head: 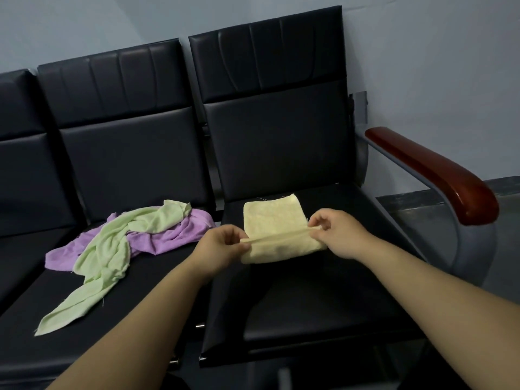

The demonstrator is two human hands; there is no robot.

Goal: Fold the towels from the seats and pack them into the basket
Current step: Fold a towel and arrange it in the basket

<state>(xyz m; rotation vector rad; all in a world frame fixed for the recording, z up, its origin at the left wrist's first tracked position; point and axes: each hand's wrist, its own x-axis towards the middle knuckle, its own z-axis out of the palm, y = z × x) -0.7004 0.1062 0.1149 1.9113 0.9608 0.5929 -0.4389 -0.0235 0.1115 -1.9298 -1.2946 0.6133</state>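
A pale yellow towel point(274, 220) lies half folded on the right-hand black seat point(323, 291). My left hand point(221, 244) pinches the left end of its raised near fold. My right hand point(339, 232) pinches the right end of the same fold. A light green towel point(112, 249) lies crumpled and stretched out on the middle seat point(157, 299), draped over a purple towel point(171, 235). No basket is in view.
A row of black padded seats with tall backrests stands against a pale wall. A red-brown wooden armrest point(439, 175) on a grey metal frame borders the right seat. A third seat point(19, 243) shows at the far left.
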